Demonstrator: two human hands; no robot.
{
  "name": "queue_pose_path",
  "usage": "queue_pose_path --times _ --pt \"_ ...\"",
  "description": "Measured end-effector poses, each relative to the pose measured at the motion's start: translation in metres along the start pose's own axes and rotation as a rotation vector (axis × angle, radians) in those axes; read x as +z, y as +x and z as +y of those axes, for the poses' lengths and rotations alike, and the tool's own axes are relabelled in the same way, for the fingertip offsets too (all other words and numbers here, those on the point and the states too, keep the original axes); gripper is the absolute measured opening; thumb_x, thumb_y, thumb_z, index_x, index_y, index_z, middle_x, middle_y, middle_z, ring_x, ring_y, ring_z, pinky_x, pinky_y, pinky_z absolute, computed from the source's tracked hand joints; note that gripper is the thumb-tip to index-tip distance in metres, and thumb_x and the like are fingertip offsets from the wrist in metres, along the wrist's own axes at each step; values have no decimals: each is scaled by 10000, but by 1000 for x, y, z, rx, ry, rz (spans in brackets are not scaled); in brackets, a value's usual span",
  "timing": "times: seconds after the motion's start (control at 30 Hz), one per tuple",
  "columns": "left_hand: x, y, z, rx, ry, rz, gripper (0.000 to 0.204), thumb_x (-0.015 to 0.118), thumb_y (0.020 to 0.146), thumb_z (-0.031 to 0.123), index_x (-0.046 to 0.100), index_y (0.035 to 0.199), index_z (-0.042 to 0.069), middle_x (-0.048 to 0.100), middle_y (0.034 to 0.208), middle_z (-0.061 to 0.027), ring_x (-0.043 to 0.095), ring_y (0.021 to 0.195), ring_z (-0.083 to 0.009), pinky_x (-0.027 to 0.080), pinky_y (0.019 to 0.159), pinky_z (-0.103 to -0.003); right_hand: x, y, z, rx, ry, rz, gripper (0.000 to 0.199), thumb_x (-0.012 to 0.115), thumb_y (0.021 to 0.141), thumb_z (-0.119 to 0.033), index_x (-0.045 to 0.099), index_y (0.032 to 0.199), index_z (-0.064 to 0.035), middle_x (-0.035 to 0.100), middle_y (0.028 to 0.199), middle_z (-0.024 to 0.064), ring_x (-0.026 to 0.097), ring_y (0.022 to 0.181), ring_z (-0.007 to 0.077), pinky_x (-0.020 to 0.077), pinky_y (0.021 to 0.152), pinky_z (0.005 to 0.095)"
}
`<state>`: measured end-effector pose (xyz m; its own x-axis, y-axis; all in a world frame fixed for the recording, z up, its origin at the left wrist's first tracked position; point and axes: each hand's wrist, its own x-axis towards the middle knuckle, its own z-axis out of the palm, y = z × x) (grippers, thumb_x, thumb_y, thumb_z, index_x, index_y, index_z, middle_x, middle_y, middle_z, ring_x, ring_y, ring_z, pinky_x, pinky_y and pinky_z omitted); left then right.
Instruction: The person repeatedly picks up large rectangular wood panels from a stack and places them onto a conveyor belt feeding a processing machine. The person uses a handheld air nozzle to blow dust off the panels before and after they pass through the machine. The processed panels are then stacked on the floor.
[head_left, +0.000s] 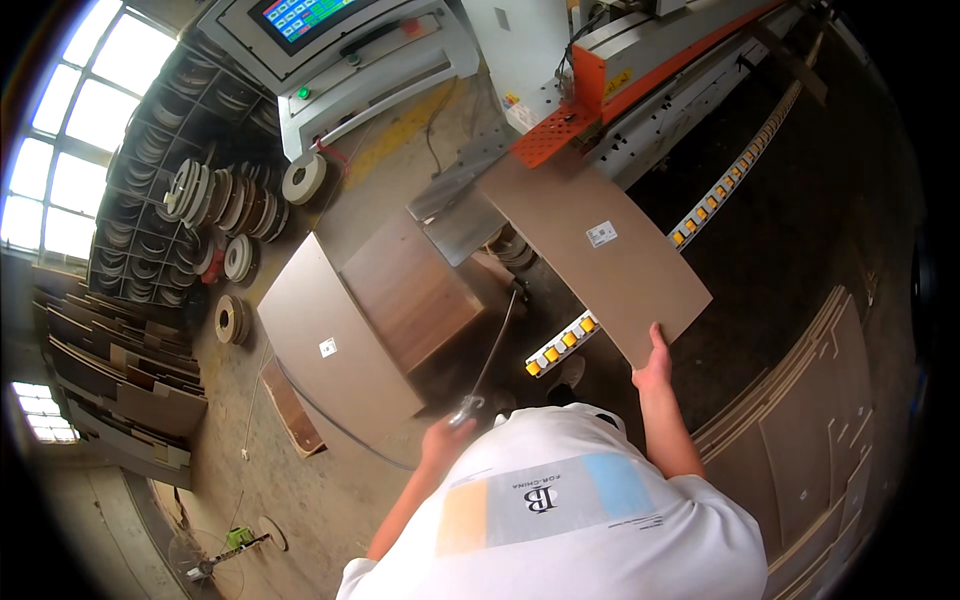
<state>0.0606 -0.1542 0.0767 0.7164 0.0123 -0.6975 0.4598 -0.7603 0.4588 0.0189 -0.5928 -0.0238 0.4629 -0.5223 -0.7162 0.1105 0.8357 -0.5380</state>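
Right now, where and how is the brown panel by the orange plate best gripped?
Probably pinch the brown panel by its near edge, from the person's side, thumb on top: that thin edge juts free, the right hand grips it there, and the far end lies by the orange plate.

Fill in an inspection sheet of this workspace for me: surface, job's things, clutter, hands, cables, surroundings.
Surface: white rail with yellow rollers, passing beneath the worked panel.
Job's things: brown rectangular panel with white label; silver metal handheld tool.
Clutter: pale grey-brown labelled panel beside a reddish wood-grain panel; round coiled rolls.
Hands: left hand holds the tool; right hand grips the worked panel's near edge, fingers underneath hidden.
Cables: dark curved hose or cable by the pale panel; far end unclear.
Surroundings: orange-and-white metal machine; stacked brown boards at right.
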Motion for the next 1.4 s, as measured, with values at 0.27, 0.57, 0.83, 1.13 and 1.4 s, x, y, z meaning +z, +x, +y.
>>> queue_pose_path --times 0.27,0.57,0.83,1.13,1.4 --pt "14 -11 12 46 -22 56 307 753 947 344 732 1043 53 655 765 1 575 728 -78 490 682 -298 -8 71 -74 -8 -33 30 620 692 983 -425 528 1470 -77 588 1453 48 544 1335 252 425 1114 411" --pt "-3 -21 35 20 155 0 387 698 960 420 701 1213 128 755 994 -146 724 933 -313 551 831 -432 -26 151 -133 -57 -24 11 533 717 971 -400 595 1390 -96 661 1337 49 625 1220 253 501 1032 421" --pt "-108 -3 -43 -67 415 223 544 590 984 579 634 1096 48 727 1015 -218 686 983 -438 538 817 -514 -2 100 -137 -904 -335 547 377 751 929 -289 678 1141 15 692 1143 125 666 1041 236 528 910 336" --pt "-248 -68 -281 -413 -187 387 469 638 979 501 663 954 33 601 684 -39 581 587 -168 466 537 -356 134 -82 99 -282 -1019 -724 249 664 1011 -272 745 1106 -57 732 1062 17 659 948 104 516 824 261" --pt "-246 -182 -340 -471 192 255 487 697 937 527 663 1004 46 680 829 -56 633 714 -183 500 662 -349 168 -137 280 12 -1442 -1113 493 708 970 -377 650 1329 -44 703 1229 74 661 1100 203 521 933 338"
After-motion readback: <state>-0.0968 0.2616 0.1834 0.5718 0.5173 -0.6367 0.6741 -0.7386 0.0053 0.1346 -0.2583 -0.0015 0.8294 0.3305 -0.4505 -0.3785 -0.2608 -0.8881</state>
